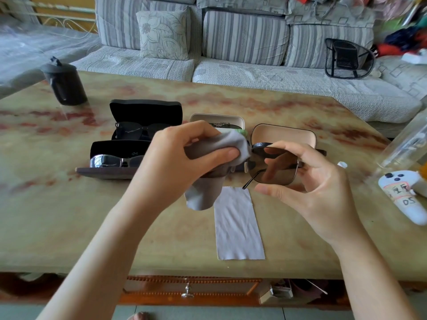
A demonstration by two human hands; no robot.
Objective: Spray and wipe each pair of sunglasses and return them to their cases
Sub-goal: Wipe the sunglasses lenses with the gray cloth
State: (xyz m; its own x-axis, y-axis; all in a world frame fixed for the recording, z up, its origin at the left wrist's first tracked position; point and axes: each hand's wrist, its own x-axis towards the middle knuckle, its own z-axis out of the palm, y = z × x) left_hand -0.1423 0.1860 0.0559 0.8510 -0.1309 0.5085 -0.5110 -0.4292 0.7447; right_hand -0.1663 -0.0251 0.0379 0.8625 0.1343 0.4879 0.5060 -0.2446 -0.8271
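Four glasses cases sit open on the tabletop: a black case at the back left with a dark pair in it, a second black case in front of it holding a mirrored pair, a white case in the middle and a tan case just right of that. Both hands are up in front of those last two, holding the sunglasses off the tabletop. Right hand has its fingers pinching the rim of one brown lens, index on the top edge and thumb at the bottom, and you can see another finger through the lens. Left hand has its fingers curled round a grey cloth, thumb pressing it over the other lens, so that lens is covered; the rest of the cloth hangs down. A white cloth lies flat on the tabletop just below the hands. Off to the left is a black cup, and at the right edge a clear bottle, pretty blurry, next to a white controller with handwritten labels. Striped sofa behind it all.
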